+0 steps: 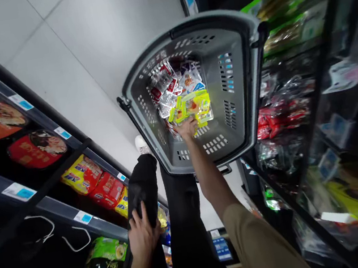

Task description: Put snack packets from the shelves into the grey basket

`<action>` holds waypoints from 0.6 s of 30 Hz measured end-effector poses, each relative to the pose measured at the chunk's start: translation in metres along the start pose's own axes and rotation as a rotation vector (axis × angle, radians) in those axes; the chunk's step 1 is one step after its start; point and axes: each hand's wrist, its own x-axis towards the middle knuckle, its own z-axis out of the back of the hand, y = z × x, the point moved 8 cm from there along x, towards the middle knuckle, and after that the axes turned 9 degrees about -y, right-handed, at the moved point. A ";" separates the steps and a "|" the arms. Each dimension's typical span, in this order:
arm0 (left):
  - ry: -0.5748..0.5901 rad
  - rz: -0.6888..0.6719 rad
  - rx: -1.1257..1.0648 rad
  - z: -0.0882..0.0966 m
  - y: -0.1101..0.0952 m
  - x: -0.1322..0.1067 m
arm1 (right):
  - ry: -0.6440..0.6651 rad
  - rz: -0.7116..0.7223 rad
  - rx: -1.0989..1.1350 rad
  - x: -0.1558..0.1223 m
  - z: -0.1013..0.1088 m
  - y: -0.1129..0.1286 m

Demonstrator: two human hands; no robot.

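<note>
My right hand (187, 127) reaches down into a grey shopping basket (222, 140), its fingers closed on the near edge of the yellow-green snack packets (194, 104). Parts of those fingers are hidden by the packets. Beyond them lies a pile of small red, white and clear packets (171, 85) at the basket's bottom left. My left hand (142, 232) rests on my black-trousered leg near the knee, holding nothing, with its fingers spread.
On the left, a shelf (41, 124) holds red and yellow noodle packs (93, 181) and a green pack (105, 259). Racks of bagged snacks (281, 117) stand close on the right. Pale floor tiles (108, 32) lie beyond the basket, with my white shoe (141, 144) beside it.
</note>
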 end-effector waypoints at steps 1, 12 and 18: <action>0.001 -0.003 0.011 0.001 -0.002 0.002 | -0.031 -0.023 -0.037 0.000 -0.003 0.000; -0.018 -0.022 0.055 0.018 0.005 0.014 | 0.057 0.161 -0.078 -0.004 0.046 -0.013; -0.026 0.010 -0.019 0.010 0.012 0.015 | 0.135 0.031 0.211 -0.021 0.057 -0.020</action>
